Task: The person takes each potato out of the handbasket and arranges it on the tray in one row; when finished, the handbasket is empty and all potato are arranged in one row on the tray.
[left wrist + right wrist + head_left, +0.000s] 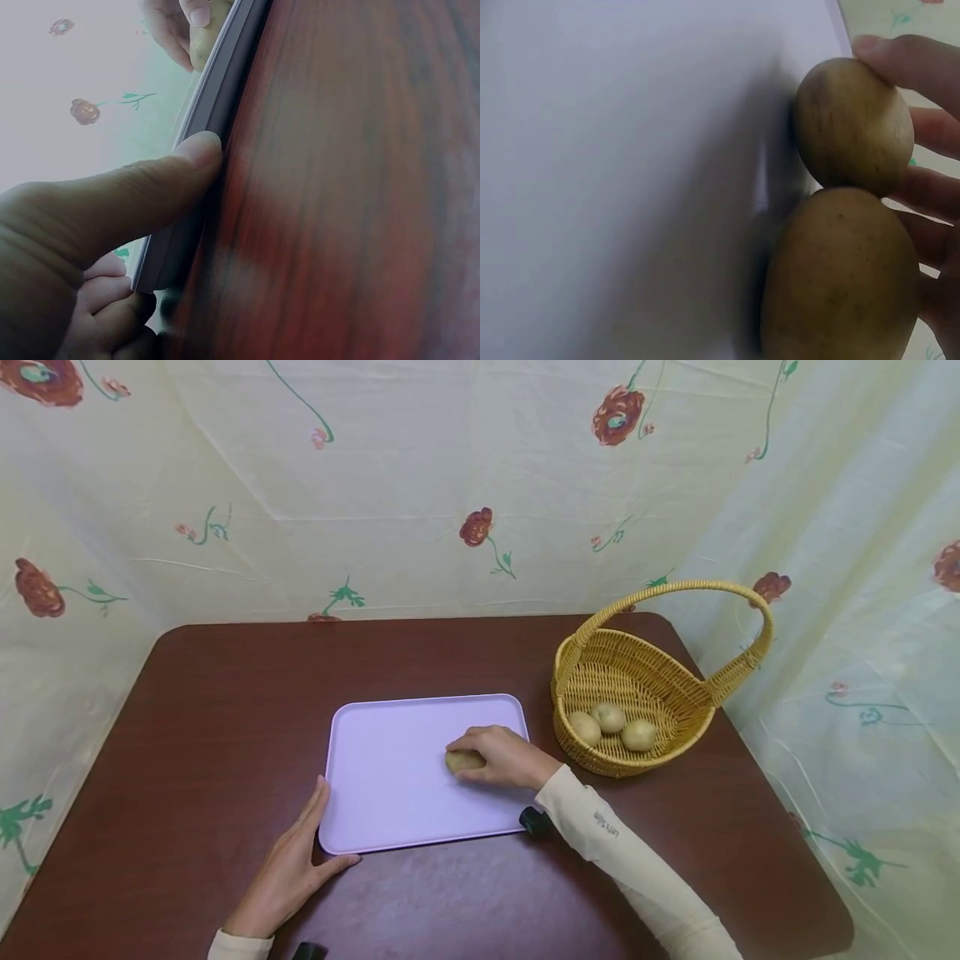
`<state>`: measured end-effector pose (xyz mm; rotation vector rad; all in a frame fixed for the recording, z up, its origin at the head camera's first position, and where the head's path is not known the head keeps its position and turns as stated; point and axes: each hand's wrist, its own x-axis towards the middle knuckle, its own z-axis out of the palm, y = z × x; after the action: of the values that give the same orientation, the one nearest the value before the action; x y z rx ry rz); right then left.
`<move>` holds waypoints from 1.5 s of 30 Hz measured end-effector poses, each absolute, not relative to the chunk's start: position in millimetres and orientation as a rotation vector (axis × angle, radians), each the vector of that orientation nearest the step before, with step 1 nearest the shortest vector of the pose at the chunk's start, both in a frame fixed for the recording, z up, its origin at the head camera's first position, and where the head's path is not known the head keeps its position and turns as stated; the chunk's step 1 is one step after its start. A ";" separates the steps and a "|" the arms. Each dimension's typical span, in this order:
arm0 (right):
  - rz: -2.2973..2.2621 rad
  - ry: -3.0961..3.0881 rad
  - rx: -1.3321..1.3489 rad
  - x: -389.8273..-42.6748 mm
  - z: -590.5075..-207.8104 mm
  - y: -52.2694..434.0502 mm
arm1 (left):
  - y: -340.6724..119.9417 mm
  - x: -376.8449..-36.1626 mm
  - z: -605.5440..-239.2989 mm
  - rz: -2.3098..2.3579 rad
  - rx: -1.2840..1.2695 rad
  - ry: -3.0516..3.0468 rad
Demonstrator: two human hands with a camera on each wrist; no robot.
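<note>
A lilac tray (397, 777) lies on the brown table. My left hand (288, 860) rests at its near left corner, fingers straight along the left side and thumb touching the near rim, as the left wrist view also shows. Over the tray's right half, my right hand (502, 758) grips a potato (463, 761) from above. Close up in the right wrist view, the fingers (922, 67) lie around a smaller potato (855, 127), with a larger potato (840, 285) touching it and nearer the camera. The head view shows one of these two; the hand hides the other.
A yellow wicker basket (675, 747) with a tall arched handle stands right of the tray, holding three potatoes (607, 717). Dark table surface (247, 693) surrounds the tray. Floral cloth (405, 527) hangs behind the table. A small black cylinder (535, 821) shows beneath the right wrist.
</note>
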<state>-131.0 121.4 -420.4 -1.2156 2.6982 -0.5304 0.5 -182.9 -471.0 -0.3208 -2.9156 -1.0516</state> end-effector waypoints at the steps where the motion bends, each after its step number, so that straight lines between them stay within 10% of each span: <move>1: -0.523 2.707 -1.208 -131.0 -420.7 122.1 | -182.8 0.4 -471.1 -1.050 -0.320 -2.915; 21: -0.611 2.737 -1.145 -130.9 -408.6 139.5 | -181.4 -1.9 -472.6 -1.056 -0.322 -2.924; 33: -1.569 2.704 -0.817 -110.1 -304.2 242.8 | -183.8 -0.1 -472.2 -1.047 -0.317 -2.915; 45: -1.777 2.683 -0.410 -157.5 -294.4 338.1 | -184.3 1.2 -471.3 -1.049 -0.302 -2.927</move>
<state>-157.5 338.1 -294.4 -0.4097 2.6827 -1.7767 1.2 -184.3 -471.3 -0.3022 -2.9271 -1.0490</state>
